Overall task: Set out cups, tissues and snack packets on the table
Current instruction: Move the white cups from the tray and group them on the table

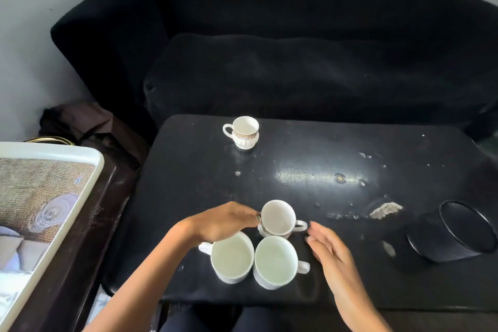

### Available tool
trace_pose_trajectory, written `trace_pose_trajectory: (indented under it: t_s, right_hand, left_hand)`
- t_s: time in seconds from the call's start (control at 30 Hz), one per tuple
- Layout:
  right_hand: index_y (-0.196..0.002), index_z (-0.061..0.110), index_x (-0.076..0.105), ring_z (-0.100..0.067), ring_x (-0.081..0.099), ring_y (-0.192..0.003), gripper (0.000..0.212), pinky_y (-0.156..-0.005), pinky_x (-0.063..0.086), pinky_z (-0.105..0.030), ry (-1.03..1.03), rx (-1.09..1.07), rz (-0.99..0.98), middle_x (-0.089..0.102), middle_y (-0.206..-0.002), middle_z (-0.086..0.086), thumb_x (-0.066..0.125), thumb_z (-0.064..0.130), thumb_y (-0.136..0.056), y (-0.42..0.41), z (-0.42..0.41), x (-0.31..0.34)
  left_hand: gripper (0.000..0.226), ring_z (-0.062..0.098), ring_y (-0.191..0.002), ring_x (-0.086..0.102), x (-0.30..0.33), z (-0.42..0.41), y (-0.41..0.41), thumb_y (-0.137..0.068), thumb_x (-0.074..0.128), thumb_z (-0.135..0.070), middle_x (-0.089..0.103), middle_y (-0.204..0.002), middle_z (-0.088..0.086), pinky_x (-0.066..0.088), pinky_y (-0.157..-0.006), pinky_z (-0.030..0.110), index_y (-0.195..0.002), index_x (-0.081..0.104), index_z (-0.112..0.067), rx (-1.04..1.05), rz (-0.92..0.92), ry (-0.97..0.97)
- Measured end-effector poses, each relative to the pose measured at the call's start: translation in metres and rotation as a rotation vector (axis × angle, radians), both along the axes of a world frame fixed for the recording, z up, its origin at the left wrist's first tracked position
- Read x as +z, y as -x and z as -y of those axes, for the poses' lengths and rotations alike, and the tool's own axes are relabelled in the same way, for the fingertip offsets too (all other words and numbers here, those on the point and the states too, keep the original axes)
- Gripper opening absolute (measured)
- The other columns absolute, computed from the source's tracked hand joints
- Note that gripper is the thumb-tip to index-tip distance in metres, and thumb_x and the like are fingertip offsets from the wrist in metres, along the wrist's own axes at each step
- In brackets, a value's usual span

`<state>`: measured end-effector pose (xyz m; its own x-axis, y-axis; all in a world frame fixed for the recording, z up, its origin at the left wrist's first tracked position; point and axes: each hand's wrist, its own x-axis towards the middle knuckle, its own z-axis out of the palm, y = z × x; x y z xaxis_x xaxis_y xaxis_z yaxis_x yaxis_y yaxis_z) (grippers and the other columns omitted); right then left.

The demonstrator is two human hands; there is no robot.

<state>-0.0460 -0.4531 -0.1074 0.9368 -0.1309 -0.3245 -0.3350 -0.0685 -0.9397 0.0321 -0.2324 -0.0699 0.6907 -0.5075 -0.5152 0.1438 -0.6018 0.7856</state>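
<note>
I count four cups: one [244, 131] upper centre, three clustered lower centre [277, 218] [232, 256] [275, 261]; one black mesh holder [452, 232] at right; one tray [48, 153] at left.

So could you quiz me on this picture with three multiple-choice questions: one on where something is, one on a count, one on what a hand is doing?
1. Where is the gold-banded cup standing alone?
A. far side of the table
B. on the tray
C. on the sofa

2. How many cups are on the table?
A. two
B. four
C. six

3. What is the left hand doing?
A. lying flat on the table
B. gripping the tilted cup
C. holding the black container

Answers: 1 A, it sits apart near the sofa; 2 B, one far, three near; 3 B, its fingers curl on the rim, while the right hand hovers open.
</note>
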Motion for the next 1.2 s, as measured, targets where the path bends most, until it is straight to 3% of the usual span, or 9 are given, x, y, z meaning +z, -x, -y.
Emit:
trace_pose_trajectory:
  t_s: [0.23,0.53,0.63,0.77,0.87,1.0,1.07,1.13,1.2]
  right_hand:
    - [-0.117,0.024,0.061,0.005,0.057,-0.11,0.032,-0.08,0.043,-0.002,-0.044,0.001,0.051,0.066,-0.117,0.011,0.053,0.005,-0.092,0.008,-0.009,-0.007]
    - [-0.128,0.029,0.053,0.002,0.05,-0.121,0.045,-0.084,0.042,-0.01,-0.071,0.034,0.045,0.058,-0.128,0.009,0.052,0.002,-0.092,0.001,-0.011,-0.012]
    - [-0.136,0.026,0.047,0.001,0.048,-0.122,0.048,-0.092,0.039,-0.014,-0.058,0.044,0.035,0.055,-0.133,0.007,0.054,0.006,-0.092,-0.01,-0.01,-0.014]
    - [-0.137,0.029,0.045,-0.001,0.047,-0.122,0.053,-0.101,0.034,-0.023,-0.017,0.059,0.039,0.053,-0.134,0.01,0.058,0.009,-0.09,-0.031,-0.011,-0.015]
    - [-0.134,0.032,0.045,0.0,0.046,-0.12,0.054,-0.104,0.033,-0.025,0.028,0.065,0.063,0.052,-0.133,0.013,0.063,0.012,-0.087,-0.051,-0.011,-0.016]
    - [-0.127,0.033,0.044,-0.002,0.045,-0.122,0.054,-0.099,0.031,-0.019,0.078,0.011,0.136,0.052,-0.128,0.014,0.069,0.013,-0.083,-0.081,-0.019,-0.021]
    - [-0.125,0.029,0.048,-0.003,0.048,-0.119,0.053,-0.091,0.032,-0.015,0.142,-0.053,0.185,0.056,-0.124,0.012,0.072,0.014,-0.08,-0.096,-0.026,-0.025]
    - [-0.115,0.034,0.049,-0.006,0.052,-0.112,0.051,-0.087,0.038,-0.021,0.244,-0.119,0.24,0.059,-0.113,0.014,0.077,0.018,-0.075,-0.11,-0.034,-0.028]
    - [-0.113,0.033,0.048,-0.012,0.054,-0.107,0.055,-0.089,0.043,-0.032,0.337,-0.184,0.283,0.056,-0.104,0.016,0.081,0.023,-0.069,-0.124,-0.043,-0.03]
  left_hand:
    - [0.031,0.01,-0.122,0.054,0.002,0.002,0.003,-0.1,0.043,-0.025,0.065,-0.124,-0.009,0.039,-0.108,0.033,-0.118,0.067,-0.02,0.021,-0.002,0.017]
    - [0.032,0.003,-0.124,0.05,-0.001,0.004,-0.004,-0.101,0.042,-0.025,0.059,-0.131,-0.014,0.035,-0.11,0.028,-0.127,0.062,-0.026,0.083,-0.033,0.058]
    - [0.032,0.002,-0.119,0.052,-0.003,0.006,-0.01,-0.101,0.04,-0.021,0.061,-0.126,-0.015,0.04,-0.096,0.012,-0.125,0.062,-0.027,0.106,-0.024,0.085]
    - [0.038,-0.022,-0.09,0.054,0.001,0.014,-0.02,-0.1,0.04,-0.019,0.06,-0.096,-0.039,0.039,-0.067,-0.006,-0.099,0.061,-0.051,0.194,-0.057,0.137]
    - [0.038,-0.032,-0.084,0.048,-0.002,0.019,-0.03,-0.099,0.041,-0.02,0.057,-0.088,-0.046,0.037,-0.069,-0.006,-0.093,0.058,-0.054,0.232,-0.069,0.173]
    - [0.029,-0.021,-0.097,0.041,-0.011,0.026,-0.049,-0.099,0.041,-0.022,0.048,-0.102,-0.04,0.028,-0.086,0.01,-0.094,0.05,-0.049,0.293,-0.066,0.207]
    - [0.029,-0.008,-0.115,0.039,-0.018,0.028,-0.058,-0.1,0.04,-0.018,0.046,-0.122,-0.03,0.022,-0.096,0.015,-0.116,0.05,-0.04,0.324,-0.059,0.224]
    - [0.047,0.003,-0.136,0.029,-0.018,0.03,-0.066,-0.099,0.038,-0.015,0.036,-0.147,-0.015,0.017,-0.1,0.018,-0.145,0.032,-0.023,0.337,-0.058,0.226]
    - [0.055,0.009,-0.144,0.021,-0.02,0.032,-0.074,-0.099,0.037,-0.013,0.027,-0.156,-0.007,0.015,-0.103,0.018,-0.151,0.02,-0.018,0.354,-0.065,0.231]
